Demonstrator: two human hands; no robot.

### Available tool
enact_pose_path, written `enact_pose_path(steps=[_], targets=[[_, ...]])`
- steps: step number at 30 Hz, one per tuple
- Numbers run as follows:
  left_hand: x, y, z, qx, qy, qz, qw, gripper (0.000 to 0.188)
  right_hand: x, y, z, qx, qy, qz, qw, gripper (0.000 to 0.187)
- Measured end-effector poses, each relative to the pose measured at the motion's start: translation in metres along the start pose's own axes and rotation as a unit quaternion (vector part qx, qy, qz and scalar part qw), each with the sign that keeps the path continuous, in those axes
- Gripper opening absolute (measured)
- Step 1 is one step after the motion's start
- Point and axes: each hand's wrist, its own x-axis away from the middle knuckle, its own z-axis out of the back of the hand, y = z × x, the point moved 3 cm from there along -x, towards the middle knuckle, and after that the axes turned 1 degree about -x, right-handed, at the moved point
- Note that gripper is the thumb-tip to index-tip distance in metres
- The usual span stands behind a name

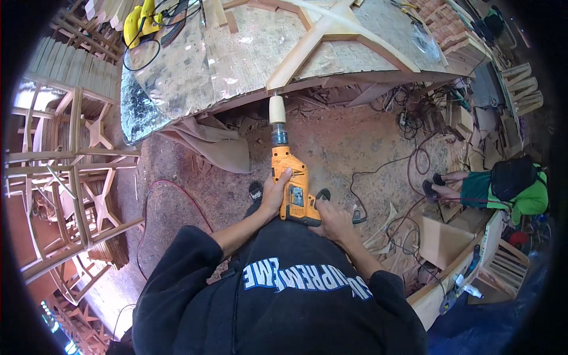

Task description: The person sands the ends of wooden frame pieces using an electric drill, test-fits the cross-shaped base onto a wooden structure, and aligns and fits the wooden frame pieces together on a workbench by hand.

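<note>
A yellow-orange power drill (290, 188) is held in front of my body, pointing away from me. My left hand (274, 194) is closed around the left side of its body, thumb on top. At the lower right, my right hand (336, 220) wraps the handle, its fingers partly hidden. A pale wooden sleeve (277, 110) surrounds the bit ahead of the dark chuck (279, 135). Beyond the sleeve, the short exposed tip meets the near end of a leg of an X-shaped wooden frame (299, 57), which lies on the workbench (201, 68). Whether the tip is inside the wood I cannot tell.
A yellow power tool (141, 25) with a black cord lies at the bench's far left. Stacked wooden chair frames (76, 165) stand at left. A red hose (155, 188) and black cables (378, 171) cross the floor. A person in green (526, 189) is at right.
</note>
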Motion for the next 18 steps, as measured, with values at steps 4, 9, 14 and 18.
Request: enact_pose_path(steps=[4,9,14,18], targets=[[0.007,0.004,0.017,-0.053,-0.015,-0.006,0.998,0.040,0.002,-0.015,-0.013,-0.007,0.044,0.018,0.999,0.072],[0.017,0.011,0.031,-0.085,-0.048,-0.009,0.995,0.040,0.014,-0.028,-0.032,-0.015,0.052,-0.009,0.998,0.072],[0.052,0.016,0.059,-0.097,-0.069,0.013,0.993,0.044,0.032,-0.033,-0.063,-0.023,-0.004,0.014,1.000,0.074],[0.045,0.044,0.087,-0.137,-0.052,-0.052,0.988,0.046,-0.007,-0.053,-0.067,-0.001,0.029,0.069,0.997,0.077]])
